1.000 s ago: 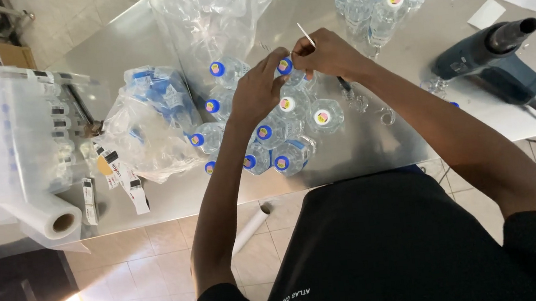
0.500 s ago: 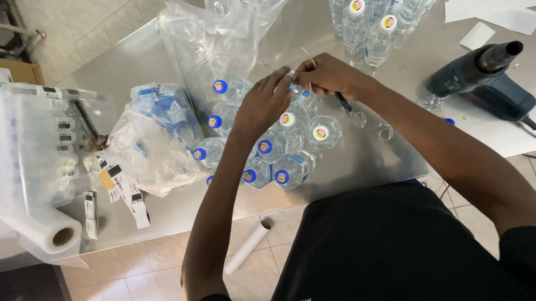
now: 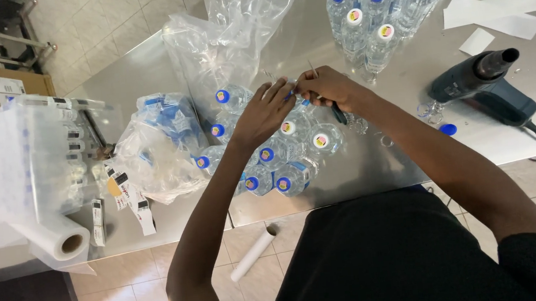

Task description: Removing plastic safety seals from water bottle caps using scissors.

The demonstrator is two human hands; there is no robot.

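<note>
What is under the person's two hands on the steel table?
Under the left hand and right hand stands a cluster of clear bottles with blue caps. The bottle top directly beneath the fingers is covered.

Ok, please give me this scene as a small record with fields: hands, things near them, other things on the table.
left hand: fingers on a blue bottle cap, above the bottle cluster
right hand: pinching a thin tool at the same cap
bottle cluster: clear bottles, blue caps, some with round seals
second bottle group: upright, far side
heat gun: lying to the right
plastic bag: clear, crumpled
film roll: left edge
table: metal
</note>
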